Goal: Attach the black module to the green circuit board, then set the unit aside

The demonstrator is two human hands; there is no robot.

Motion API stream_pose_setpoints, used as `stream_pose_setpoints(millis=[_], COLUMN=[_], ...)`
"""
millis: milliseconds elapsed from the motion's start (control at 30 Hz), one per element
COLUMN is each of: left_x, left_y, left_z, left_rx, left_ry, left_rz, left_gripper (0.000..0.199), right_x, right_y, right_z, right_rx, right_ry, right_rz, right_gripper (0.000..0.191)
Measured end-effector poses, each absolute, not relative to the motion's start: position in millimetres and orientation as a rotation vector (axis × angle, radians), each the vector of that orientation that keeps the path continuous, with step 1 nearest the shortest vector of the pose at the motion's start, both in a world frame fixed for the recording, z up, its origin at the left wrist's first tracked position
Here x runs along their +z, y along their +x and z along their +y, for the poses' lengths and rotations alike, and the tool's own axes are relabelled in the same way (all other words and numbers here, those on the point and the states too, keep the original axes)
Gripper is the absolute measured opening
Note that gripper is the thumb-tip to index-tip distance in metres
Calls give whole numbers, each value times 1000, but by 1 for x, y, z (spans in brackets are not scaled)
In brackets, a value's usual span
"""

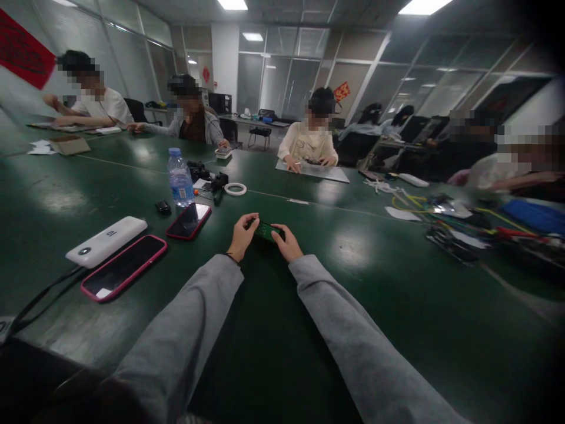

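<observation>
A small dark phone-like device [265, 230] with a green, lit face is held sideways between my two hands, over the green table [247, 365]. My left hand [242, 237] grips its left end, thumb on the near edge. Around its right end my right hand [288, 241] is closed, the thumb lying over the face. The fingers beneath the device are hidden. To the left of my hands lies a phone in a red case [189, 221].
Left: a water bottle [180, 179], a white power bank [106, 241], a pink-cased phone [125, 267] and a black cable. Ahead sits a white tape roll [235, 189] beside black gear. Tangled wires [459, 235] lie at right. Several people sit around the table.
</observation>
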State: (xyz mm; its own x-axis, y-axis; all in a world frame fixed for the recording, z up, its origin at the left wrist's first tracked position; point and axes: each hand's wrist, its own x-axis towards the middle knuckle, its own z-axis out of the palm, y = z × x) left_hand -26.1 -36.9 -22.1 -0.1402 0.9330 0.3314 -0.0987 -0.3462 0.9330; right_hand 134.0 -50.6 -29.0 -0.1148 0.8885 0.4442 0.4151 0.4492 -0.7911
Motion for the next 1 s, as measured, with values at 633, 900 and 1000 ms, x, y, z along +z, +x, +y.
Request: stream_pose_setpoints(millis=[633,900,1000], left_x=[-21,-24,-26], left_y=[-20,-20,-20], left_z=[-37,-35,-35], left_rx=[1503,1543,1567], left_ry=[1279,1292,1318], left_rz=[1064,1078,1092], left_gripper=[40,44,43], right_x=[-27,-25,-26], right_y=[145,139,138], right_z=[-44,-49,-49], right_rx=[692,674,658], right_ry=[-1096,-1023,-1009], right_rz=[-1526,-1628,-1629], right_gripper=[38,35,35])
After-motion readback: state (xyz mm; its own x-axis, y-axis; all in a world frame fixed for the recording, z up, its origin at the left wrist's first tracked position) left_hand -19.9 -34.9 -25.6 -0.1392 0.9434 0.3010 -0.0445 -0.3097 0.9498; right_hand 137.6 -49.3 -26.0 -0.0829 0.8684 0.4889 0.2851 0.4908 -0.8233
